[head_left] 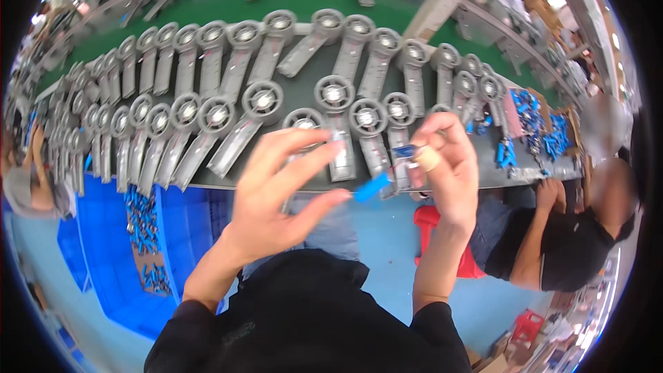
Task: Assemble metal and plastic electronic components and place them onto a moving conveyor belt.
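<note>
My right hand (449, 169) pinches a small blue circuit board (405, 151) between thumb and fingers, above the near edge of the bench. A blue cylindrical battery (371, 187) hangs beside it, seemingly joined by thin wires that are hard to make out. There is a pale wrap (427, 158) on one of that hand's fingers. My left hand (276, 197) is open, its fingers spread toward the battery without holding anything. Just beyond both hands lie grey handheld fan housings (368, 119), each with a round grille and a hollow handle.
Rows of similar housings cover the dark bench (297, 86). Blue batteries with boards (528, 114) are heaped at the right. Below the bench at left stand blue bins (183, 235). A red stool (428, 231) and a seated co-worker (573, 242) are on my right; a green conveyor (214, 3) runs behind.
</note>
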`<state>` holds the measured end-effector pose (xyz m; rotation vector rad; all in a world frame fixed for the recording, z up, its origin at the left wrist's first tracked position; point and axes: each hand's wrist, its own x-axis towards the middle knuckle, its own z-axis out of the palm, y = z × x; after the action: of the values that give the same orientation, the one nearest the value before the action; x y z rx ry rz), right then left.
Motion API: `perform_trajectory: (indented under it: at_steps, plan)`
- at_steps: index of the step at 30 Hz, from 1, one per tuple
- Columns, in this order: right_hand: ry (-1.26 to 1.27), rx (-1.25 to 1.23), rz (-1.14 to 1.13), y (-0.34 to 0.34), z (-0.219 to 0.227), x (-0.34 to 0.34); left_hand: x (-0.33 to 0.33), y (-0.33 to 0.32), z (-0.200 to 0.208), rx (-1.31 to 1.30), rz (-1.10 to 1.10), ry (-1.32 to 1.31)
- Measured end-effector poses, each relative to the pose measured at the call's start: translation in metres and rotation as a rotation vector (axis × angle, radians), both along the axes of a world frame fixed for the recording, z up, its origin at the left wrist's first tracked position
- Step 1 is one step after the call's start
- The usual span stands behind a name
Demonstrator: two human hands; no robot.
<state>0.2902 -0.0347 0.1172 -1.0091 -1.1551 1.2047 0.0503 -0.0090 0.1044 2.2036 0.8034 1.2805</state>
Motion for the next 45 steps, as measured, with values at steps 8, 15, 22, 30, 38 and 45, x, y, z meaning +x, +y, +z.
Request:
perform_trajectory:
  at_steps: [8,15,22,30,38,45]
  plan:
    - [-0.341,0.03,0.125,0.025,-0.028,-0.065,-0.037,0.004,-0.038,-0.19,0.095,-0.259]
    - [-0.831,0.156,-0.001,0.001,-0.059,-0.078,-0.059,0.001,-0.043,-0.299,0.117,0.198]
    - [-0.811,0.112,-0.055,-0.003,-0.06,-0.084,-0.027,0.0,-0.062,0.02,0.114,0.5]
    - [-0.547,0.148,-0.256,-0.002,-0.083,-0.122,-0.025,0.007,-0.059,-0.422,0.251,0.076]
    - [-0.704,0.324,-0.366,0.007,-0.107,-0.13,-0.032,0.008,-0.063,-0.693,0.175,-0.131]
    - [-0.728,0.295,-0.364,0.007,-0.103,-0.128,-0.032,-0.006,-0.069,-0.726,0.181,-0.348]
